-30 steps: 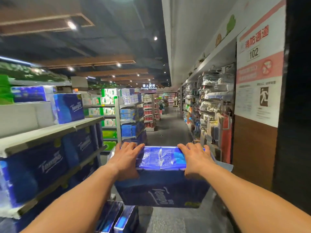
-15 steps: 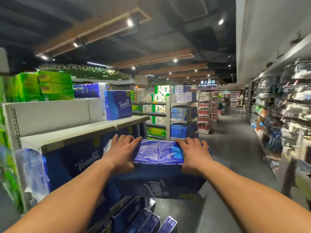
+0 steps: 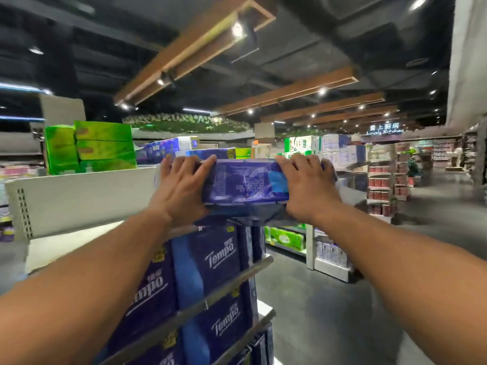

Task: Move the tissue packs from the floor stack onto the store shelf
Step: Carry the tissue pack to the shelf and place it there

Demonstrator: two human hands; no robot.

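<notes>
I hold a dark blue tissue pack [image 3: 245, 187] raised at the height of the top shelf [image 3: 87, 238], over its right end. My left hand [image 3: 181, 189] grips the pack's left end and my right hand [image 3: 305, 188] grips its right end. The shelf's pale top board is bare on the left, with a white perforated back panel [image 3: 79, 198] behind it. Blue Tempo packs [image 3: 210, 267] fill the lower shelves beneath my hands. The floor stack is out of view.
Green packs [image 3: 89, 146] and more blue packs [image 3: 160, 151] stand behind the back panel. An aisle of grey floor [image 3: 342, 312] runs to the right. Further shelving units [image 3: 382, 185] with goods stand across the aisle.
Both hands have lifted the pack from waist height up to the top shelf's level. My view has turned left toward the shelf, and the floor packs have dropped out of sight.
</notes>
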